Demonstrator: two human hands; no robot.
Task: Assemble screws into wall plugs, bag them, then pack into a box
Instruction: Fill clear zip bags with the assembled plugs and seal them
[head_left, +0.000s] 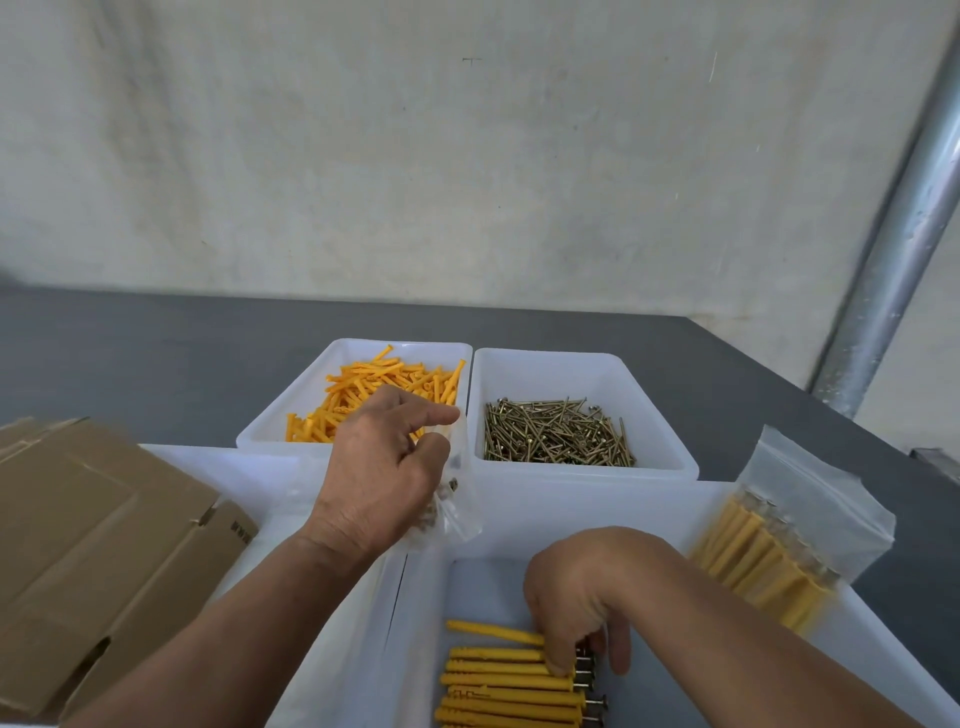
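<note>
Head view: two bare forearms reach in from the bottom edge over one grey table (156, 353)
Left hand (384, 467): centre of frame, fingers curled round one clear bag (460, 512), forefinger stretched out; small bits show through the bag, too blurred to name
Right hand (576, 597): lower centre, fingers curled downward, thumb and fingertips pinching the screw-head ends of the assembled plugs (498, 680)
Assembled plugs: at least seven yellow ones with screws in, lying side by side in the near tray (597, 509) at the bottom of the frame; the edge cuts the row
Loose plugs (363, 384): one orange heap, too many to count, in the plug tub (353, 347), mid frame
Loose screws (556, 436): one heap in the screw tub (571, 358), touching the plug tub on its right
Filled bag (779, 561): one, at the right, lying on the near tray's rim
Cardboard boxes (104, 519): flattened, stacked at lower left; number cannot be told
Second tray (234, 467): one, white, between the cardboard boxes and the left forearm
Metal pole (893, 249): one, slanting up the right edge
</note>
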